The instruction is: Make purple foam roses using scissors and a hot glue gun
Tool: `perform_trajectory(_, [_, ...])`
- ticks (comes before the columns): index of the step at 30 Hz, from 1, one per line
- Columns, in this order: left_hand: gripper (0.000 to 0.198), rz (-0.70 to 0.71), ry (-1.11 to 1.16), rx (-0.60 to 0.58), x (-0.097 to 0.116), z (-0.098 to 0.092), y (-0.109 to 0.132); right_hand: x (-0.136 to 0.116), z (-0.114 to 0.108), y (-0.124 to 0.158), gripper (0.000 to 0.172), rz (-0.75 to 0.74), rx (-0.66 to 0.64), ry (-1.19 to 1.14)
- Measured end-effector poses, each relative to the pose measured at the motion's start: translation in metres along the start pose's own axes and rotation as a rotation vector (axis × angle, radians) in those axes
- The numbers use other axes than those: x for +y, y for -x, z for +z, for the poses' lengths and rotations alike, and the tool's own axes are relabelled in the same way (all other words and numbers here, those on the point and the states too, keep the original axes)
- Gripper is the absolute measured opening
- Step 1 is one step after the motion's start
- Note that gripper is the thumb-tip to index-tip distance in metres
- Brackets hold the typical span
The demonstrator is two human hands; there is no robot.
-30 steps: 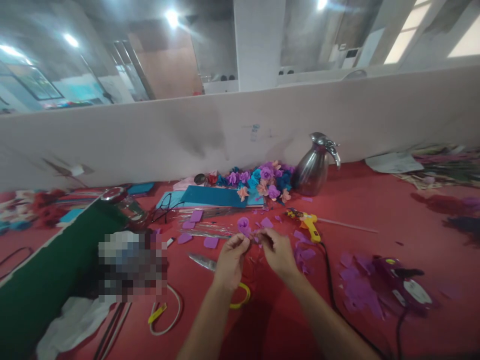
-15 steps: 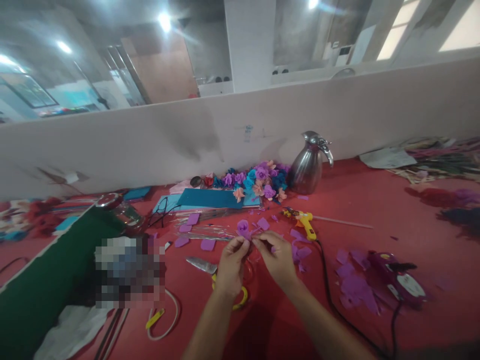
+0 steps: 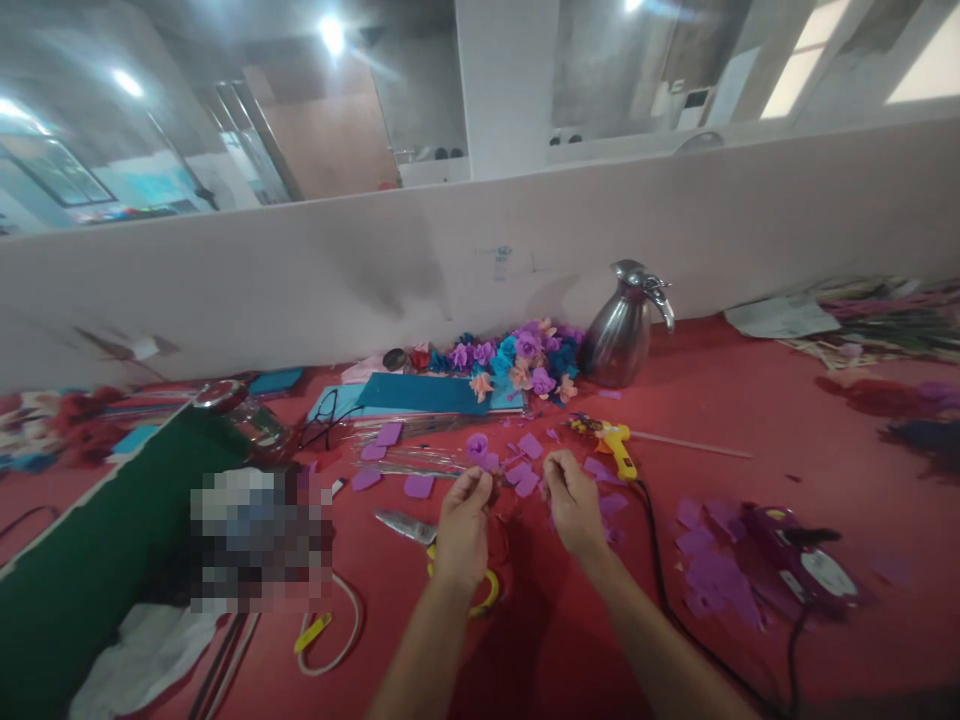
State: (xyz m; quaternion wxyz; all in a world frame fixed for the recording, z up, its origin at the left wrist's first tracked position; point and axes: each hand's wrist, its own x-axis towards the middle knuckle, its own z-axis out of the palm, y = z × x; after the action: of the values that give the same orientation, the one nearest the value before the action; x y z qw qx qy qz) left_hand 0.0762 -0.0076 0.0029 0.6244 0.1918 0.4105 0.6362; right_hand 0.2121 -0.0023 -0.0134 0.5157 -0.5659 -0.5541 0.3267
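Observation:
Between the thumb and fingers of my left hand (image 3: 466,515) is the base of a purple paper flower (image 3: 478,446), its bloom tilted above the fingertips. My right hand (image 3: 576,508) is pinched closed a short way to the right, apart from the flower. Whatever lies in that pinch is too small to make out. Loose purple petals (image 3: 529,446) are scattered on the red table just beyond both hands. Yellow-handled scissors (image 3: 409,527) lie partly under my left hand and wrist, blades pointing left.
A yellow glue gun (image 3: 616,450) with its black cord lies right of my hands. Further right is a purple corded device (image 3: 802,560) beside more petals. Behind stand a steel jug (image 3: 619,335) and a heap of paper flowers (image 3: 529,360). A green panel (image 3: 172,500) borders the left.
My right hand has drawn away from the flower to the right, leaving a gap between the hands. The flower in my left hand has tipped slightly left.

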Motion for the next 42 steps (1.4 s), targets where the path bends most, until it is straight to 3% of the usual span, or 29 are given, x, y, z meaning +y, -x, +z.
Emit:
perform_trajectory(5, [0.022,-0.036,0.017,-0.027,0.000,0.004,0.003,-0.009,0.004,0.005,0.032,-0.057,-0.073,-0.049])
perform_trajectory(9, [0.020,-0.017,-0.021,-0.083,0.002,0.008,0.006,-0.021,0.009,0.008,0.013,-0.129,-0.145,-0.127])
perform_trajectory(12, [0.020,0.029,-0.092,-0.115,0.001,0.006,0.007,-0.022,0.013,0.009,0.014,-0.123,-0.190,-0.168])
perform_trajectory(19, [0.013,0.189,-0.293,-0.083,0.000,-0.003,0.004,-0.024,0.017,0.013,0.018,-0.117,-0.110,-0.199])
perform_trajectory(30, [0.010,0.188,-0.339,-0.091,-0.003,-0.010,0.004,-0.021,0.022,0.013,0.012,-0.133,-0.020,-0.235])
perform_trajectory(42, [0.014,0.176,-0.384,-0.162,-0.005,-0.013,0.004,-0.024,0.023,0.018,0.006,-0.104,-0.005,-0.312])
